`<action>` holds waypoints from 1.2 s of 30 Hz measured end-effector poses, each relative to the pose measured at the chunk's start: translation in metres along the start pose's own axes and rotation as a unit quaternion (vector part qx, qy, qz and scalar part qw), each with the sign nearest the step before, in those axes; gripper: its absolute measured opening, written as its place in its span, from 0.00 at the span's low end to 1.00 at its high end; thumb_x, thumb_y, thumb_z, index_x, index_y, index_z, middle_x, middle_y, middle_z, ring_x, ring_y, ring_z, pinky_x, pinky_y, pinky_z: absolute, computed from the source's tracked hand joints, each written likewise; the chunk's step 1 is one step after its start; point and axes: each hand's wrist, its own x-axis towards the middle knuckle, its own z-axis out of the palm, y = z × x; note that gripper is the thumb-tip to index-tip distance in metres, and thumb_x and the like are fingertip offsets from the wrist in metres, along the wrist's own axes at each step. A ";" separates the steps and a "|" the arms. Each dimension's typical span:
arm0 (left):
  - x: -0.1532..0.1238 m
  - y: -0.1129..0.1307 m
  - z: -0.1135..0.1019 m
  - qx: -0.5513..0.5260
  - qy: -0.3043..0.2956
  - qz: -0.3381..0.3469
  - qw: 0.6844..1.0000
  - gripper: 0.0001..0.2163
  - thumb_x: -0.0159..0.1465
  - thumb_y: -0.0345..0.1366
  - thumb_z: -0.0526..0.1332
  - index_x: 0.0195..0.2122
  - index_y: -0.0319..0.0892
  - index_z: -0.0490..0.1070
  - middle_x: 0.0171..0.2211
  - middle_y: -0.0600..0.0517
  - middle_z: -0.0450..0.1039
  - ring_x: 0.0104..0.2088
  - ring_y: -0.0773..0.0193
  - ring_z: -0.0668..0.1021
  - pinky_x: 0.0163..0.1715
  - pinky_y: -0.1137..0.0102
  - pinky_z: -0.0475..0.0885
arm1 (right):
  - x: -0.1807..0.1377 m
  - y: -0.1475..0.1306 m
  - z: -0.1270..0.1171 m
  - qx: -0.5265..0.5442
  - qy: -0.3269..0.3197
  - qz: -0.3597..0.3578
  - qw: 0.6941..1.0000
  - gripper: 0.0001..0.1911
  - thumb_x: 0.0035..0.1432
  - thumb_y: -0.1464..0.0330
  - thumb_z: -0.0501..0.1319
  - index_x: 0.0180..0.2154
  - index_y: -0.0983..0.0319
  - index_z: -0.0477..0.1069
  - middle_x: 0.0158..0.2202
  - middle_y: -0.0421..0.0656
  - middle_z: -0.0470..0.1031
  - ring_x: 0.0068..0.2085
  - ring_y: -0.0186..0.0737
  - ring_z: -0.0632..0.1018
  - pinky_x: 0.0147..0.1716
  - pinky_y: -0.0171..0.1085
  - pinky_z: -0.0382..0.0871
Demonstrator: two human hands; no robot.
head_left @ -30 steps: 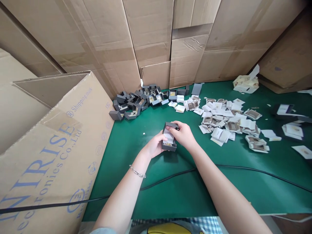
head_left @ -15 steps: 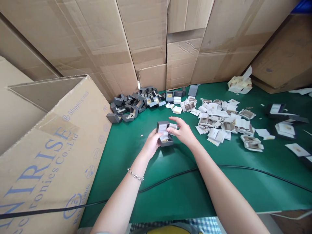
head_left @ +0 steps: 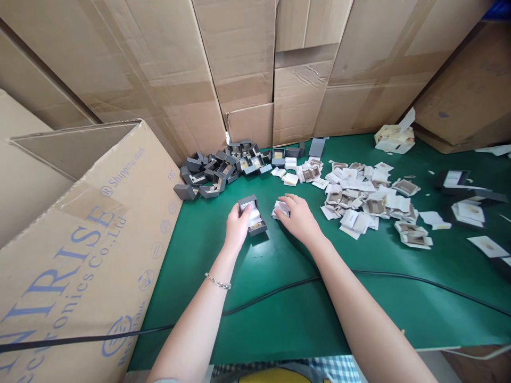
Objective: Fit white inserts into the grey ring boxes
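Head view: my left hand (head_left: 236,226) grips an open grey box (head_left: 251,214), its base down on the green table (head_left: 279,298). My right hand (head_left: 298,215) lies loosely curled over a white card (head_left: 279,207) just beside it. Pile of grey boxes (head_left: 219,171) behind, scattered cards (head_left: 371,194) right.

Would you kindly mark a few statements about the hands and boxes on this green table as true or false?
1. The left hand holds an open grey box. True.
2. The right hand is lifted high above the table. False: it rests low on the green table, its fingers on a small white card.
3. A pile of grey boxes lies beyond the left hand. True.
4. The loose white cards lie left of the left hand. False: they spread to the right.
5. A black cable crosses the table. True.
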 end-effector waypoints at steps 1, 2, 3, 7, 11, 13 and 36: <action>0.000 -0.001 0.000 0.016 0.010 0.022 1.000 0.15 0.58 0.45 0.58 0.42 0.43 0.70 0.38 0.49 0.75 0.36 0.61 0.77 0.35 0.69 0.71 | 0.000 0.000 0.000 -0.016 -0.005 -0.011 1.000 0.22 0.56 0.63 0.57 0.51 0.64 0.66 0.55 0.51 0.64 0.56 0.51 0.63 0.54 0.49 0.59; 0.000 -0.001 0.000 0.034 0.019 0.039 0.998 0.14 0.58 0.45 0.58 0.42 0.43 0.70 0.38 0.49 0.75 0.37 0.60 0.76 0.37 0.68 0.70 | -0.001 0.000 0.000 -0.033 -0.015 -0.021 0.999 0.24 0.55 0.62 0.58 0.53 0.64 0.65 0.56 0.52 0.63 0.57 0.52 0.63 0.55 0.50 0.58; -0.001 -0.002 -0.001 0.052 0.027 0.050 0.997 0.14 0.59 0.45 0.57 0.42 0.44 0.70 0.38 0.49 0.75 0.37 0.60 0.76 0.37 0.68 0.70 | -0.002 0.000 0.000 -0.048 -0.029 -0.028 0.998 0.26 0.55 0.61 0.59 0.54 0.63 0.63 0.56 0.52 0.62 0.57 0.53 0.62 0.55 0.53 0.57; -0.001 -0.004 -0.002 0.115 0.038 0.069 0.990 0.12 0.59 0.44 0.57 0.39 0.44 0.71 0.37 0.49 0.74 0.38 0.58 0.75 0.40 0.67 0.67 | -0.003 -0.004 -0.002 -0.080 -0.086 -0.020 0.993 0.29 0.56 0.63 0.58 0.58 0.62 0.58 0.57 0.53 0.62 0.57 0.55 0.62 0.54 0.62 0.53; 0.001 -0.007 -0.003 0.110 0.044 0.070 0.990 0.11 0.57 0.43 0.59 0.39 0.44 0.71 0.40 0.48 0.73 0.41 0.57 0.74 0.42 0.67 0.66 | -0.003 -0.006 -0.005 -0.087 -0.093 -0.007 0.992 0.27 0.57 0.66 0.56 0.58 0.63 0.57 0.54 0.53 0.65 0.54 0.55 0.66 0.54 0.63 0.52; 0.002 -0.008 -0.004 0.085 0.041 0.068 0.993 0.12 0.57 0.43 0.59 0.39 0.44 0.71 0.40 0.48 0.73 0.41 0.58 0.73 0.42 0.67 0.66 | -0.003 -0.006 -0.006 -0.091 -0.094 -0.007 0.991 0.27 0.57 0.67 0.56 0.58 0.62 0.57 0.53 0.53 0.66 0.52 0.54 0.67 0.53 0.62 0.52; 0.002 0.002 -0.004 0.057 0.072 0.049 0.995 0.31 0.59 0.40 0.57 0.61 0.48 0.44 0.60 0.44 0.53 0.61 0.57 0.58 0.57 0.62 0.56 | 0.000 -0.003 -0.004 -0.032 -0.015 0.005 0.999 0.26 0.52 0.70 0.55 0.55 0.61 0.61 0.46 0.48 0.69 0.45 0.49 0.69 0.48 0.50 0.60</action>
